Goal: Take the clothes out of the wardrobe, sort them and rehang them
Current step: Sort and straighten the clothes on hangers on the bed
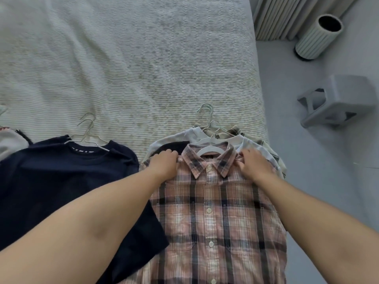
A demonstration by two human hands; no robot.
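At lower centre, the left hand and right hand pinch the shoulders of the light, limp pink plaid shirt, best lifted by its white hanger.

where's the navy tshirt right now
In the head view the navy t-shirt lies on the bed, on its hanger, left of the pink plaid shirt and partly under the left forearm.

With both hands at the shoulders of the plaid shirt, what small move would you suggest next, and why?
Probably smooth the plaid shirt flat. Both the left hand and right hand grip its shoulders, and it already tops the right-hand pile on its white hanger.
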